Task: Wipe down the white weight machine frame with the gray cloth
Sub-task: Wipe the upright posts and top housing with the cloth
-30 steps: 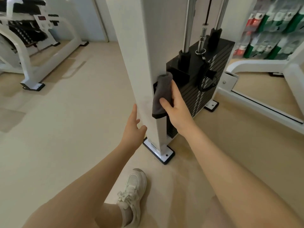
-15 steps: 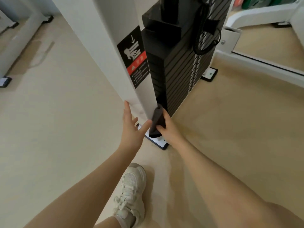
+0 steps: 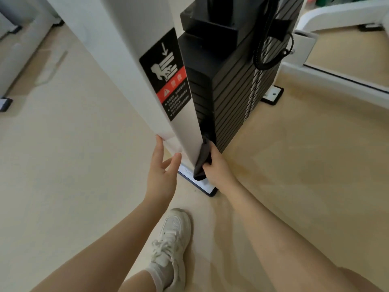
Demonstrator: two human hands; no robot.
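Note:
The white upright post [image 3: 130, 60] of the weight machine frame runs from the top down to a foot plate [image 3: 207, 187] on the floor. My right hand [image 3: 216, 165] holds the gray cloth [image 3: 202, 161] against the post's right side, low down near the foot. My left hand [image 3: 161, 169] has straight fingers, with the fingertips touching the post's left edge close to the bottom. A black and red warning sticker [image 3: 166, 74] is stuck on the post above both hands.
The black weight stack [image 3: 227, 85] stands right behind the post, with a coiled black cable [image 3: 271, 53] hanging on it. White frame rails [image 3: 336, 81] run along the floor at right. My white sneaker [image 3: 170, 245] stands on the beige floor below the hands.
My right hand has slid the cloth down the post from mid height to near the foot. The view has tilted down and closer. My left hand stays at the post's left edge.

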